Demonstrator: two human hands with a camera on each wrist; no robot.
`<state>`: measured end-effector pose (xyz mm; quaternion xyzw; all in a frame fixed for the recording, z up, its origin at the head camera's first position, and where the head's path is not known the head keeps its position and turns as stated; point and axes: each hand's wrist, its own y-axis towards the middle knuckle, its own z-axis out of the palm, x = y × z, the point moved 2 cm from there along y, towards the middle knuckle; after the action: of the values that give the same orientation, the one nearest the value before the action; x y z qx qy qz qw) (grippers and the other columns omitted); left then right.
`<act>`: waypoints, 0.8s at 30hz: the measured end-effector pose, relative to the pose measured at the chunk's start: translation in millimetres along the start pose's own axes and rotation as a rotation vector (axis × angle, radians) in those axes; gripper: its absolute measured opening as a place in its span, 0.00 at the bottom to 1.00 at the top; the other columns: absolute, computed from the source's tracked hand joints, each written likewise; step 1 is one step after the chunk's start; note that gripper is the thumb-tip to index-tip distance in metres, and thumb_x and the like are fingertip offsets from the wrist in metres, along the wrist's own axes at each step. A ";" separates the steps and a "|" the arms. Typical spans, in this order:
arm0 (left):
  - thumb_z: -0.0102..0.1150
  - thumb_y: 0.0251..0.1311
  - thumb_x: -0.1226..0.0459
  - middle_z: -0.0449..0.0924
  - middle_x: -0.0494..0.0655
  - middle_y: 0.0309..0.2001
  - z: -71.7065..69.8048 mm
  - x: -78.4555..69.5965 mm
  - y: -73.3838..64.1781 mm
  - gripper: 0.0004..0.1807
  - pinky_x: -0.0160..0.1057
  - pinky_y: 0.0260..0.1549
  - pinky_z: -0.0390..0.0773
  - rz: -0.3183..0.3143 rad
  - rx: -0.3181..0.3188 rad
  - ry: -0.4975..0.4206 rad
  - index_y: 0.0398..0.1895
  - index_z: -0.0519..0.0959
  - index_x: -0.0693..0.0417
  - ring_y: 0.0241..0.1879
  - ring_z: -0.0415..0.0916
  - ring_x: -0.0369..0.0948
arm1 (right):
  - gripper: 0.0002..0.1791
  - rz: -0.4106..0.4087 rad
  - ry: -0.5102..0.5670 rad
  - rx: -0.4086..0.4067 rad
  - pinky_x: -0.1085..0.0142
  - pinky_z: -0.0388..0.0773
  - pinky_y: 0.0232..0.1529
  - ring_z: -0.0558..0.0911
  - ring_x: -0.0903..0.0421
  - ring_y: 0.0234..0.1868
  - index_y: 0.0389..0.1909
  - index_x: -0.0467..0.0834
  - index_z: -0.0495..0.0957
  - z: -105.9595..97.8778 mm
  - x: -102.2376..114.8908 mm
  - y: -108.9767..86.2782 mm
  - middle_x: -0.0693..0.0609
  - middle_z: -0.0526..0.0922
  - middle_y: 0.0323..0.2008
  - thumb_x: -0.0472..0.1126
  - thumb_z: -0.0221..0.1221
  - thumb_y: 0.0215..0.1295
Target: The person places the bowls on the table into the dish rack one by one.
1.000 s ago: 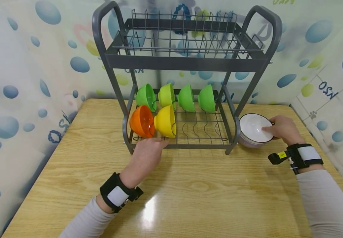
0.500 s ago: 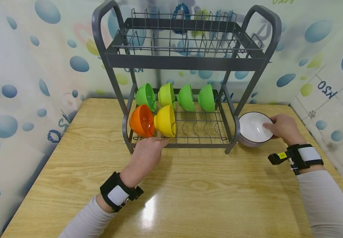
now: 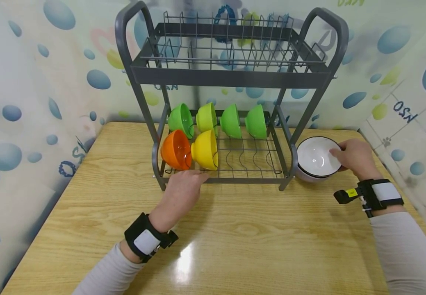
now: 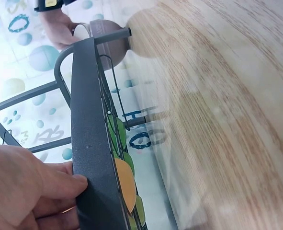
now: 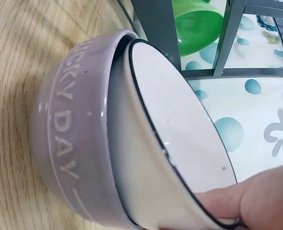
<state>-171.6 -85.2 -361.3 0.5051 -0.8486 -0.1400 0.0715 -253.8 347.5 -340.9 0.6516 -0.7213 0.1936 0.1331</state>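
My right hand (image 3: 356, 159) pinches the rim of a white bowl (image 3: 317, 155) with a dark edge, thumb inside it. In the right wrist view this bowl (image 5: 175, 124) is tilted, partly inside a lilac bowl (image 5: 74, 129) with raised lettering that stands on the table. My left hand (image 3: 181, 194) holds the front rail of the grey dish rack (image 3: 249, 180); its thumb lies on the rail in the left wrist view. On the lower tier, an orange bowl (image 3: 175, 150) and a yellow bowl (image 3: 203, 150) lean in front of several green bowls (image 3: 230, 121).
The rack's upper tier (image 3: 231, 78) is a wire basket between two curved handles. Its right front leg stands close beside the stacked bowls. A wooden table (image 3: 249, 237) lies under everything, and a patterned wall (image 3: 50, 123) rises behind and at the sides.
My right hand has lifted and tilted the white bowl a little to the right, and the lilac bowl's rim shows more below it. My left hand has stayed on the rail.
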 end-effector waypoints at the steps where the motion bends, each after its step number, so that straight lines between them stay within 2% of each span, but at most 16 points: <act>1: 0.54 0.54 0.78 0.84 0.43 0.28 -0.3 -0.1 -0.1 0.21 0.30 0.12 0.64 -0.002 0.003 0.002 0.43 0.86 0.47 0.17 0.65 0.34 | 0.25 0.006 0.005 -0.008 0.62 0.75 0.22 0.82 0.52 0.20 0.49 0.23 0.75 -0.3 -0.1 -0.4 0.31 0.82 0.31 0.44 0.53 0.67; 7: 0.54 0.54 0.78 0.84 0.44 0.28 -1.4 0.0 -0.2 0.21 0.30 0.12 0.64 0.000 0.003 0.010 0.43 0.86 0.47 0.17 0.64 0.34 | 0.29 0.025 0.037 -0.069 0.63 0.75 0.20 0.82 0.51 0.21 0.50 0.22 0.73 -5.8 -1.2 -5.7 0.32 0.82 0.29 0.49 0.49 0.70; 11: 0.54 0.54 0.78 0.84 0.44 0.28 -1.3 0.2 -0.2 0.21 0.30 0.12 0.65 0.002 -0.003 0.011 0.43 0.86 0.47 0.17 0.65 0.34 | 0.29 -0.015 0.029 -0.115 0.64 0.77 0.19 0.81 0.52 0.19 0.48 0.21 0.73 -13.8 4.1 -19.9 0.31 0.81 0.28 0.48 0.49 0.70; 15: 0.54 0.54 0.78 0.84 0.44 0.28 -1.3 0.0 -0.3 0.21 0.31 0.12 0.66 0.006 -0.009 0.008 0.43 0.86 0.47 0.17 0.66 0.35 | 0.26 -0.048 0.014 -0.127 0.62 0.76 0.18 0.80 0.52 0.18 0.44 0.21 0.75 -17.4 8.4 -35.6 0.32 0.82 0.25 0.46 0.51 0.69; 20: 0.55 0.54 0.78 0.84 0.44 0.28 -0.1 0.2 -0.3 0.21 0.32 0.13 0.67 0.003 -0.019 0.006 0.43 0.86 0.46 0.18 0.68 0.35 | 0.25 -0.063 0.007 -0.101 0.63 0.71 0.16 0.79 0.53 0.19 0.40 0.24 0.78 -17.7 11.5 -54.7 0.40 0.82 0.21 0.47 0.52 0.68; 24: 0.55 0.54 0.78 0.84 0.44 0.28 1.1 0.1 -0.4 0.21 0.31 0.13 0.67 0.006 -0.021 0.000 0.43 0.86 0.47 0.18 0.68 0.35 | 0.27 -0.059 0.023 -0.023 0.65 0.67 0.18 0.74 0.55 0.21 0.41 0.29 0.79 -15.4 14.3 -73.0 0.48 0.79 0.19 0.53 0.52 0.68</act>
<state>-171.6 -85.3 -362.4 0.5020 -0.8485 -0.1486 0.0770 -184.0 336.2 -313.1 0.6686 -0.7024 0.1888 0.1547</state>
